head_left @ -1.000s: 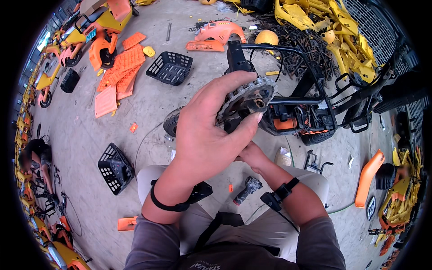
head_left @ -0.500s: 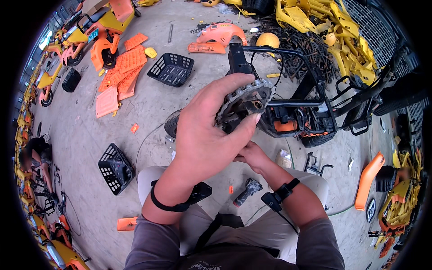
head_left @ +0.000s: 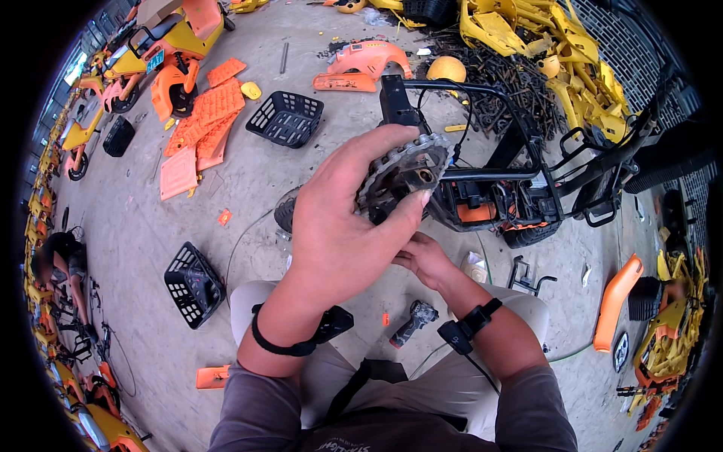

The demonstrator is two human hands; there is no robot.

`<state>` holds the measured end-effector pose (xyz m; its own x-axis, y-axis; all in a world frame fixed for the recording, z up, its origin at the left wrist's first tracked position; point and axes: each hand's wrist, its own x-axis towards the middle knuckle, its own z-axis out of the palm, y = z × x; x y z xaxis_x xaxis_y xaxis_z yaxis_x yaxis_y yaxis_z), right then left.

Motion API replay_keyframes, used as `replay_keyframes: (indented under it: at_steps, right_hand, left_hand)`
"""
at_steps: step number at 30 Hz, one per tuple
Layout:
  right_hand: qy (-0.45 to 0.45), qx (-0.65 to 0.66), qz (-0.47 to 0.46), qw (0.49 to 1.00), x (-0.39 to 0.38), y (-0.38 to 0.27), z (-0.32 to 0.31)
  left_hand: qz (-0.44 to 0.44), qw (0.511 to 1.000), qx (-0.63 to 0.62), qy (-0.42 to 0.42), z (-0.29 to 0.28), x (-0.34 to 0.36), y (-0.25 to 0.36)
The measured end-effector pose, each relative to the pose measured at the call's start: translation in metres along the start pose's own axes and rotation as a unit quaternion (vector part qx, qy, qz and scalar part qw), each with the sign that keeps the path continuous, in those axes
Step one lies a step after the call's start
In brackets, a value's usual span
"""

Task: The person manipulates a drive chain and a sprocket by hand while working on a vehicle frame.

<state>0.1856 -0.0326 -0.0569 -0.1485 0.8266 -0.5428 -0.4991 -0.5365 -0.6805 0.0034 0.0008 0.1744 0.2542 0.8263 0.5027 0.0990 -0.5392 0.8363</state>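
Observation:
My left hand (head_left: 335, 233) grips a toothed chainring with chain (head_left: 399, 158), thumb at the crank boss (head_left: 418, 181) and fingers over the top. My right hand (head_left: 422, 260) is just below it, fingers curled and partly hidden behind the left; what they hold is hidden. A black scooter frame (head_left: 489, 173) stands beyond my hands at right. On the floor between my legs lies a cordless power tool (head_left: 414, 320).
Black baskets (head_left: 285, 117) lie left and ahead, near orange panels (head_left: 199, 128). Yellow panels (head_left: 580, 90) and dark metal parts (head_left: 497, 105) are heaped upper right. An orange fairing (head_left: 617, 301) lies right. Another person (head_left: 64, 264) is at far left, beside lined-up scooters.
The chainring in my left hand has shifted slightly left. More of my right hand's curled fingers now shows beneath it, and that hand has moved a little to the right.

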Motion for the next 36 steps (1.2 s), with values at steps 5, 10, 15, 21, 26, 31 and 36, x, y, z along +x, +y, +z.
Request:
replay_keyframes:
  at_steps: [5, 10, 15, 21, 26, 31, 36]
  right_hand:
    - [0.029, -0.01, -0.007, 1.0, -0.003, -0.006, 0.002]
    - [0.041, -0.011, -0.026, 0.999, -0.002, -0.007, -0.001]
    - [0.054, -0.034, -0.053, 0.997, -0.005, -0.013, 0.002]
    - [0.088, -0.045, -0.076, 0.992, 0.006, -0.003, -0.007]
    - [0.122, -0.078, -0.091, 0.985, 0.005, -0.003, -0.006]
    - [0.153, -0.104, -0.101, 0.977, 0.005, 0.0, -0.006]
    - [0.196, -0.183, -0.111, 0.957, 0.01, 0.004, -0.011]
  left_hand:
    - [-0.019, 1.0, -0.017, 0.015, -0.002, 0.002, -0.001]
    - [-0.006, 1.0, -0.006, 0.02, -0.003, 0.002, -0.003]
    - [-0.004, 1.0, -0.009, 0.019, -0.005, 0.001, -0.001]
    - [0.006, 1.0, -0.002, 0.009, -0.007, 0.0, 0.006]
    - [0.002, 1.0, -0.003, 0.012, -0.011, 0.0, 0.006]
    - [0.002, 1.0, -0.014, 0.022, -0.016, 0.001, 0.005]
    - [0.006, 1.0, -0.013, 0.023, -0.018, 0.002, 0.007]
